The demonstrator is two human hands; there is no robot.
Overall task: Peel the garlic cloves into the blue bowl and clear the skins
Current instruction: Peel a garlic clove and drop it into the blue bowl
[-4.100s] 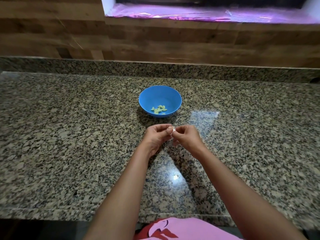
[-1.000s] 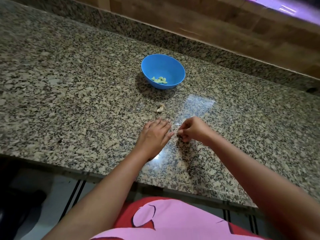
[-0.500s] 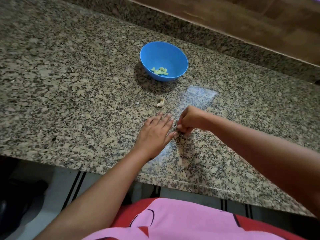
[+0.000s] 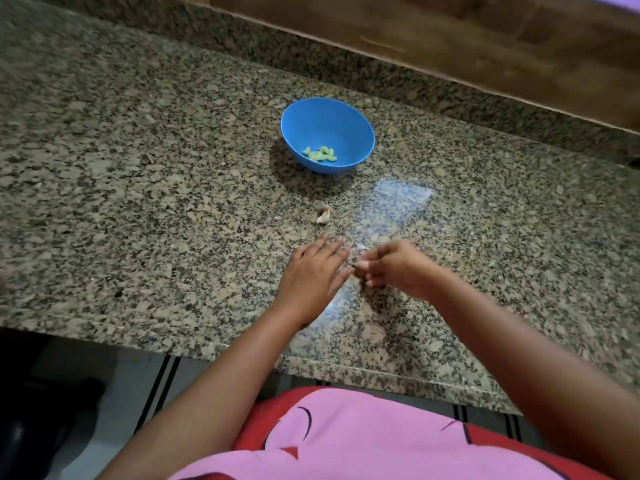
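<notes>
Head view, looking down on a speckled granite bench. Toward the back, a blue bowl, upright, with a small heap of peeled garlic cloves low against its near wall. Between bowl and hands, loose on the stone, a pale curled piece of garlic skin; clove inside or not, cannot tell. Just to its left, a tiny pale fleck.

Nearer the front edge of the bench, the left hand: palm down, fingers straight and slightly spread, laid flat on the stone. Right beside it, the right hand: blurred, fingers curled inward, tips drawn together close by the left thumb. Hands almost touching there. Cannot tell whether anything is pinched between the right fingertips. Just beyond them, on the bench, a thin whitish scrap.

Behind the bench, a low granite upstand, then a wood-patterned wall. At the bottom, a pink and red shirt.
</notes>
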